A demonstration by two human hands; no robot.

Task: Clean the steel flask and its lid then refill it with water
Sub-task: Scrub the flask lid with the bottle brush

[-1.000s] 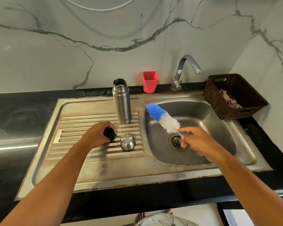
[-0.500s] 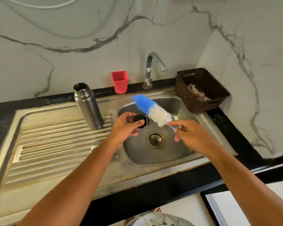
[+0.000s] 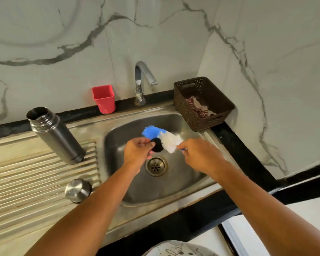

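The sink [image 3: 175, 187] is under my hands, and I judge I'm at the lid-scrubbing step. The flask [image 3: 55, 135] stands open on the draining surface [image 3: 35, 183], with the steel cap [image 3: 78, 190] nearer me. My right hand [image 3: 199, 156] fingers clamp the brush [image 3: 164, 138]. My left hand [image 3: 137, 152] pinches the black stopper [image 3: 157, 145] against the bristles. Next I should turn the stopper under the brush. A second ago I was lifting it off the drainer.

walls: white marble [image 3: 155, 34], grey veins | bench [image 3: 248, 154]: black stone | light: bright, even | corner at right
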